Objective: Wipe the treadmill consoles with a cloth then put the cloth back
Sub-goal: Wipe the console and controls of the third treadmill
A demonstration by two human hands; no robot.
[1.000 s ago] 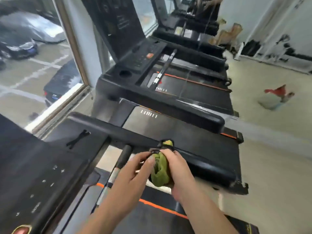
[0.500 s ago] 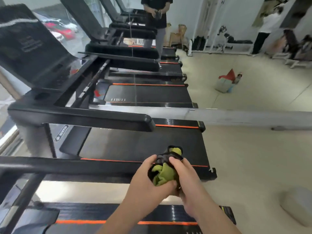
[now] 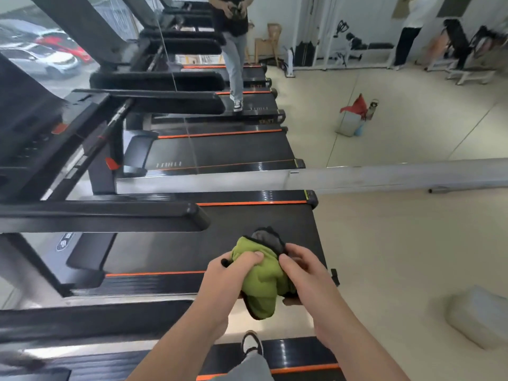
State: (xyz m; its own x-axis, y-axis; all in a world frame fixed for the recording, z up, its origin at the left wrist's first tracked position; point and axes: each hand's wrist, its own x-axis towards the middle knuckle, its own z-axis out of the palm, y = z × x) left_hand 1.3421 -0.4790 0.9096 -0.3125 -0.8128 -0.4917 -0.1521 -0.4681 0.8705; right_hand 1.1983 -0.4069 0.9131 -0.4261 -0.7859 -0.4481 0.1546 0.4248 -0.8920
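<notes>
You hold the cloth point(image 3: 261, 281) in front of you with both hands, low in the middle of the frame, above the gap between two treadmill belts. It is a bunched green cloth with a dark grey layer and black edging showing at its top, and a loose fold hangs down between your wrists. Your left hand point(image 3: 225, 276) grips the cloth's left side, its fingers point(image 3: 248, 261) curled over the top of the green fabric. Your right hand point(image 3: 305, 273) grips the right side, thumb pressed on the green and the other fingers wrapped underneath, where they are mostly hidden. The cloth touches no machine. Behind it lies the black belt point(image 3: 178, 248) of the nearest treadmill, edged with orange stripes, and its black handrail point(image 3: 110, 215) runs in from the left edge of the frame. The console point(image 3: 33, 127) of the next machine rises at the upper left, well apart from the cloth. Your shoe point(image 3: 251, 342) shows at the bottom centre on another belt. At the top centre a person point(image 3: 233, 45) stands on a farther treadmill. On the pale floor at the upper right sits a box with a red rag point(image 3: 356, 107) over it and a bottle point(image 3: 372, 108) just beside it.
</notes>
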